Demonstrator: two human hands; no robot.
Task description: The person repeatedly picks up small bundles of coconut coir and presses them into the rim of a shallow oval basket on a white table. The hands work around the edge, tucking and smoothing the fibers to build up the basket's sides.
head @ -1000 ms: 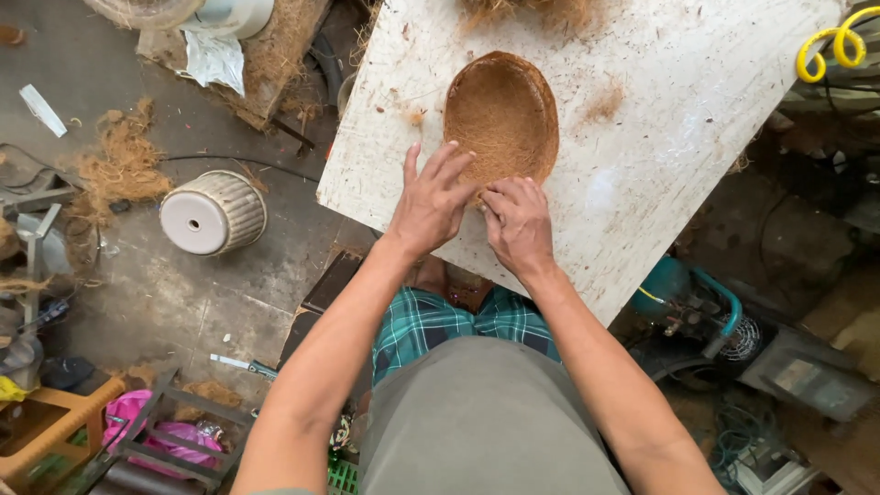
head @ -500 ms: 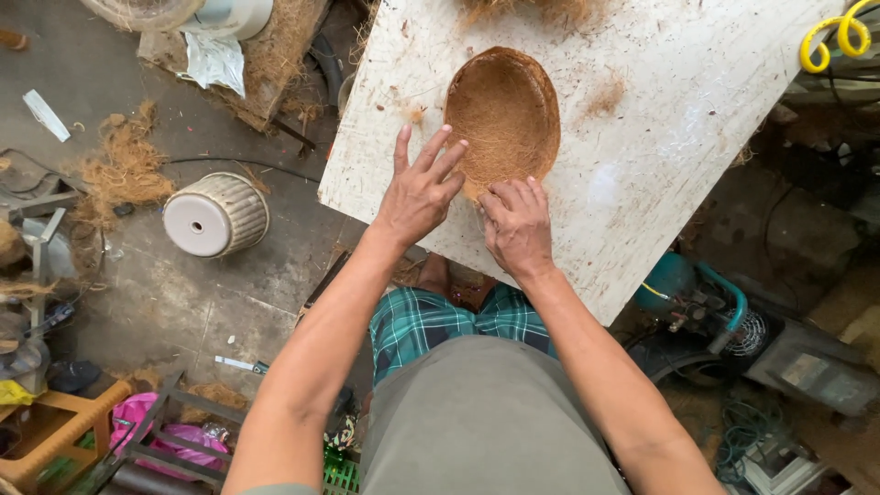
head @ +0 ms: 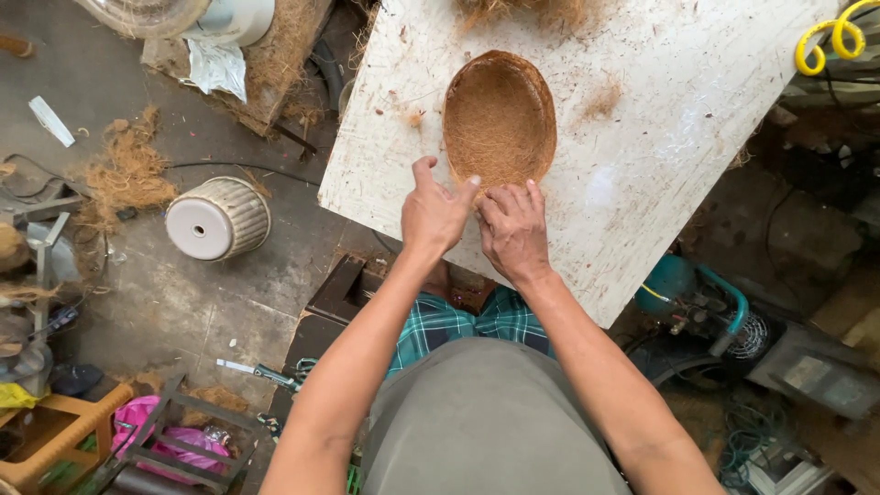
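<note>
On the white counter (head: 660, 137), mid-board, lies an oval coir bowl (head: 500, 119), hollow side up. Left hand (head: 433, 213) & right hand (head: 515, 229) sit side by side at bowl's near rim, fingers loosely spread, tips touching the rim, nothing gripped. Ribbed white pot (head: 218, 218) lies on floor, well left of bowl.

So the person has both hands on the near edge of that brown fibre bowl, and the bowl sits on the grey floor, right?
Not quite. Both hands, left hand and right hand, are at the near edge of the brown coconut-fibre bowl, but the bowl sits on the white board tabletop, not on the grey floor. The head view shows it.
</note>
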